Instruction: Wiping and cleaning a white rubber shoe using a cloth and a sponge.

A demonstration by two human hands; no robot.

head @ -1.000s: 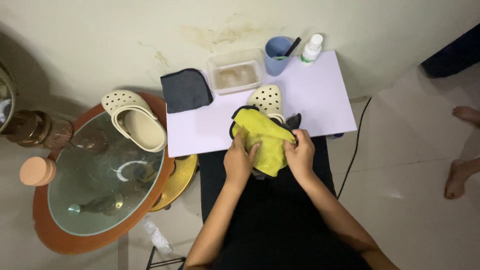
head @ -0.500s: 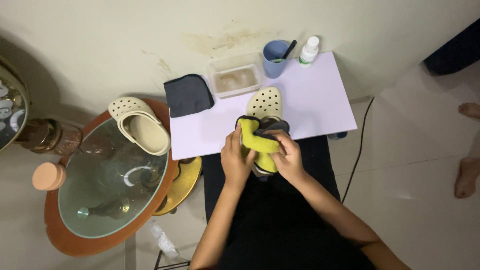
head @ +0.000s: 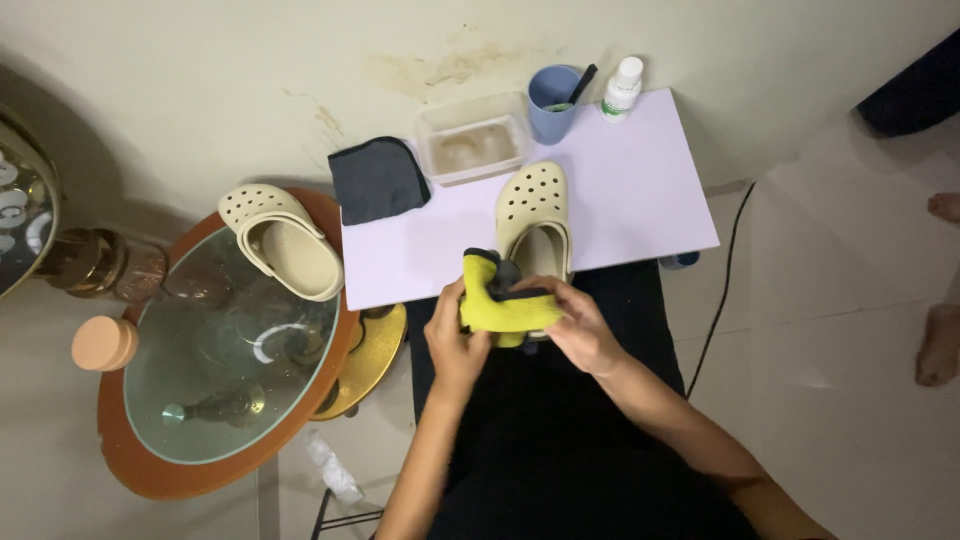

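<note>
Both my hands are closed round the yellow cloth [head: 500, 305]: left hand [head: 452, 345] has its thumb and fingers wrapped on the cloth's left end, right hand [head: 580, 328] pinches the right end w/ fingers curled over the top edge. Cloth is bunched into a thick fold w/ a dark trim or lining showing along its top, held just off the near edge of the white board [head: 640, 170], right at the heel of the cream clog [head: 535, 215]. I think the cloth touches the clog's heel strap, but the fold hides the contact so can't say for sure. That clog lies on the board, toe pointing away from me, holes up. Behind it, a clear plastic tub [head: 474, 140] w/ cloudy water, then a blue cup [head: 552, 100] w/ a dark-handled tool standing in it, and a small white bottle [head: 622, 88] beside the cup, near the wall. A dark grey cloth [head: 377, 180] sits at the board's far-left corner. Off to the left, the second clog [head: 280, 240] rests on the rim of a round glass-topped table [head: 140, 470]. Another person's bare feet [head: 940, 340] show at the right edge, well apart.
</note>
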